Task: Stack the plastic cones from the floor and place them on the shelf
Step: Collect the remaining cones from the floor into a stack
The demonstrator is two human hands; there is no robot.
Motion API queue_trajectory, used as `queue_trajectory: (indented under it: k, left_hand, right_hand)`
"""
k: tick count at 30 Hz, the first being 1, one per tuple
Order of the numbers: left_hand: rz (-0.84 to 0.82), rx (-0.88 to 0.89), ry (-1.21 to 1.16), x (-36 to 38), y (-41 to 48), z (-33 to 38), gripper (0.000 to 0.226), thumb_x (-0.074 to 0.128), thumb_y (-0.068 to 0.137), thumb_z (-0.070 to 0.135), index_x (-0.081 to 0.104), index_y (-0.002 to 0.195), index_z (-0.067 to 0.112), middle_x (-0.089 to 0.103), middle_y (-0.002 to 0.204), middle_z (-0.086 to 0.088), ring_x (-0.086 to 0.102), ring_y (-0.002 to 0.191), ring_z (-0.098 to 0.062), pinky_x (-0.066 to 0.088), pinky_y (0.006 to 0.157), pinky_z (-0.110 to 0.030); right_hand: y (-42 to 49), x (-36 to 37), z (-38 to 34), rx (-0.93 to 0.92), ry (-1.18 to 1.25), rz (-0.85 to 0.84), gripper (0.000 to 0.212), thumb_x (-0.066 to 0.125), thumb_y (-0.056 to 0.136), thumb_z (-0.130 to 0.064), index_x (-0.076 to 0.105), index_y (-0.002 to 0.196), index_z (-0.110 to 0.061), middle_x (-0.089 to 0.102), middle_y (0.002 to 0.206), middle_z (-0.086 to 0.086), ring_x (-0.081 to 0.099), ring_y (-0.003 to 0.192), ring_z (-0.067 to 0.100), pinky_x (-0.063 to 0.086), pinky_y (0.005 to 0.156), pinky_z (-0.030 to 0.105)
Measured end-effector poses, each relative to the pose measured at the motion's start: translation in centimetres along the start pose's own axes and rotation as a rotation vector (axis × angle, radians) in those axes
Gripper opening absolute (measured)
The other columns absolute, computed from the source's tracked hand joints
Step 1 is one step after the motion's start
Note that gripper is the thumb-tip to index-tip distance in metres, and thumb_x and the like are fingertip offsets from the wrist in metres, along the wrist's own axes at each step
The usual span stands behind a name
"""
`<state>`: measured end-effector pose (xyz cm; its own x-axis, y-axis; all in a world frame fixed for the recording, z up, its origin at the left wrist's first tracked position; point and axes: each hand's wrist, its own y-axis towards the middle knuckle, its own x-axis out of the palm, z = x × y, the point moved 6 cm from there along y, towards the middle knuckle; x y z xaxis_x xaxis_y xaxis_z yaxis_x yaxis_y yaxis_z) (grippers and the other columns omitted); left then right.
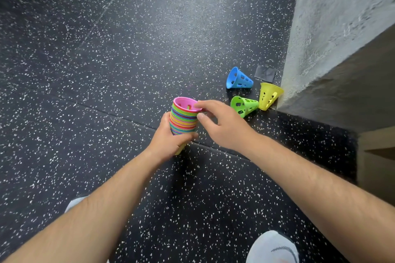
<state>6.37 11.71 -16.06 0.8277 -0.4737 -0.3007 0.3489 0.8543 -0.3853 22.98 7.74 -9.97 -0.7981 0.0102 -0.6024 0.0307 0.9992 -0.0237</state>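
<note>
My L hand gripped 1 stack of nested multicoloured plastic cones low down, above the black speckled rubber floor. R hand pinched the rim of the pink perforated plastic cone on top. 3 loose ones lay nr the grey wall: 1 blue perforated plastic cone & 1 green perforated plastic cone on their sides, 1 yellow perforated plastic cone tilted, wide end up.
</note>
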Motion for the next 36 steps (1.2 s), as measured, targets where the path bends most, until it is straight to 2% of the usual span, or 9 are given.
queue_trajectory:
  k: [4,8,13,18,21,25,29,33,36]
  left_hand:
    - [-0.016,-0.001,0.026,0.4,-0.1,0.4,0.069,0.090,0.075,0.009,0.048,0.128,0.017,0.062,0.106,0.011,0.062,0.090,0.002,0.049,0.086,-0.021]
    - [-0.024,-0.001,0.066,1.5,-0.2,0.6,0.063,0.089,0.075,0.005,0.049,0.123,0.014,0.061,0.097,0.010,0.058,0.071,0.017,0.043,0.069,-0.004]
    - [-0.070,-0.022,0.052,4.0,-0.4,1.0,0.064,0.092,0.072,0.011,0.051,0.121,0.020,0.067,0.100,0.005,0.064,0.082,-0.002,0.049,0.081,-0.021]
    - [-0.127,-0.006,0.033,7.7,-0.8,2.4,0.065,0.091,0.072,0.010,0.051,0.122,0.018,0.066,0.097,0.006,0.064,0.083,-0.004,0.050,0.075,-0.015]
    - [-0.142,-0.004,0.026,9.0,-0.5,3.1,0.064,0.091,0.073,0.009,0.051,0.122,0.016,0.067,0.097,0.006,0.063,0.077,0.003,0.051,0.074,-0.013]
    - [-0.141,-0.009,0.021,9.9,-0.4,3.4,0.065,0.092,0.070,0.009,0.052,0.120,0.015,0.071,0.099,0.000,0.067,0.082,-0.006,0.056,0.084,-0.031]
    - [-0.104,-0.014,0.028,9.3,-0.5,3.7,0.068,0.095,0.063,0.017,0.054,0.117,0.017,0.074,0.100,-0.001,0.070,0.084,-0.010,0.058,0.083,-0.033]
    - [-0.080,-0.024,0.084,8.6,-0.1,3.7,0.063,0.095,0.066,0.017,0.055,0.114,0.016,0.073,0.097,0.002,0.068,0.080,-0.003,0.055,0.078,-0.023]
    - [-0.065,-0.018,0.123,8.4,0.3,3.7,0.060,0.093,0.069,0.015,0.054,0.115,0.013,0.069,0.095,0.003,0.064,0.076,-0.001,0.050,0.071,-0.018]
  right_hand:
    - [-0.1,-1.8,1.0,0.012,-0.113,-0.046,0.036,0.057,0.098,-0.020,0.057,0.135,-0.019,0.059,0.134,-0.005,0.051,0.126,0.009,0.039,0.110,0.029]
    - [-0.6,-4.1,3.0,-0.051,-0.363,-0.008,0.038,0.059,0.094,-0.007,0.061,0.131,-0.013,0.056,0.139,0.004,0.048,0.131,0.024,0.037,0.114,0.038]
    - [-0.6,-5.9,5.4,-0.088,-0.669,-0.086,0.047,0.060,0.082,0.004,0.068,0.123,-0.017,0.051,0.146,0.007,0.045,0.132,0.031,0.044,0.104,0.046]
    - [-0.8,-7.0,7.7,-0.022,-0.777,-0.224,0.064,0.054,0.079,0.010,0.061,0.134,-0.022,0.034,0.159,0.002,0.036,0.139,0.029,0.040,0.109,0.046]
    - [-0.6,-7.4,9.2,-0.024,-0.784,-0.234,0.062,0.056,0.081,0.010,0.062,0.133,-0.022,0.037,0.157,0.002,0.042,0.135,0.030,0.044,0.105,0.046]
    - [-0.8,-7.7,10.4,-0.086,-0.781,-0.182,0.033,0.067,0.085,0.001,0.070,0.114,-0.013,0.053,0.138,0.012,0.054,0.117,0.036,0.052,0.090,0.048]
    - [-1.3,-9.3,9.9,-0.143,-0.614,0.017,0.009,0.066,0.090,-0.008,0.069,0.098,-0.005,0.055,0.127,0.023,0.057,0.105,0.042,0.052,0.083,0.049]
    - [-1.8,-11.6,9.0,-0.089,-0.352,0.300,0.018,0.059,0.097,-0.017,0.070,0.104,-0.003,0.057,0.131,0.021,0.059,0.111,0.036,0.048,0.098,0.042]
    - [-2.0,-12.5,7.7,-0.054,-0.216,0.378,0.028,0.054,0.100,-0.021,0.070,0.118,-0.009,0.063,0.131,0.014,0.058,0.123,0.029,0.043,0.108,0.041]
